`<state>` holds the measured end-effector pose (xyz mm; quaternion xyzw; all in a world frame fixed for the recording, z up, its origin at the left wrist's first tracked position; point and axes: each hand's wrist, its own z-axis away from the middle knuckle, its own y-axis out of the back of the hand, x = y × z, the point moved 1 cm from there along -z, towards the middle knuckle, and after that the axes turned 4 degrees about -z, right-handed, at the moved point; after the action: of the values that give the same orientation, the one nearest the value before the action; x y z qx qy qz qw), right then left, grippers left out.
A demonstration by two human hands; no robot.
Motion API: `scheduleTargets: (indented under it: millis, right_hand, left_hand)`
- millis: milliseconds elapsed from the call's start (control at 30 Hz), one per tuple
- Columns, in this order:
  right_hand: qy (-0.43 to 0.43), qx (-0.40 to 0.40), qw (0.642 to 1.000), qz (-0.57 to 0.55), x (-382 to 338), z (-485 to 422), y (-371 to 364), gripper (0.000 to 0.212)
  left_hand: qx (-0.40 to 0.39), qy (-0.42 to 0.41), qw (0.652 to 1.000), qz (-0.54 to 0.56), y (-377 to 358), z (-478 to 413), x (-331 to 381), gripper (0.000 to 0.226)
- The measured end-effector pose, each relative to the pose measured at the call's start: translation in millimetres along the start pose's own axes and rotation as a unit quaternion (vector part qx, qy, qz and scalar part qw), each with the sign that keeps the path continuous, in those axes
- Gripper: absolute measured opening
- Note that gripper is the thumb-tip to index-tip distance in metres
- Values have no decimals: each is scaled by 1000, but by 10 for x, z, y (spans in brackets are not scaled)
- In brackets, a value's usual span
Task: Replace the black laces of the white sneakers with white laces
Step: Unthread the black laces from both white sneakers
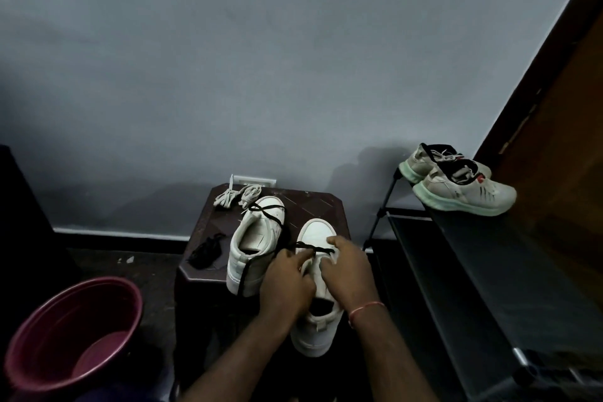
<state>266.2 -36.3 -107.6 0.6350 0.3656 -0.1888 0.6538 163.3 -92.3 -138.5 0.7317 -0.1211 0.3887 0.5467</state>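
Two white sneakers stand on a dark stool (321, 206). The right sneaker (316, 232) lies under both my hands, its toe pointing away from me. My left hand (287, 284) pinches the black lace (313, 249) where it crosses the lowest eyelets. My right hand (350, 271) rests on the sneaker's right side, its fingers curled at the lace's other end. The left sneaker (253, 248) has no lace in its eyelets; a loose black lace (261, 215) trails over it. White laces (236, 195) lie bundled at the stool's far edge.
A small black bundle (205, 250) lies on the stool's left part. A maroon tub (70, 333) stands on the floor at the left. A dark shoe rack (483, 271) at the right carries another pair of pale sneakers (456, 183). A grey wall is behind.
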Motion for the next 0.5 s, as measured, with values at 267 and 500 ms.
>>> scheduleTargets:
  millis: [267, 500]
  right_hand:
    - [81, -50, 994, 47, -117, -307, -108, 35]
    - [28, -132, 953, -270, -140, -203, 61, 22]
  left_hand:
    - [-1, -17, 998, -60, 35, 18, 51, 71]
    - [10, -21, 997, -67, 86, 15, 100, 81]
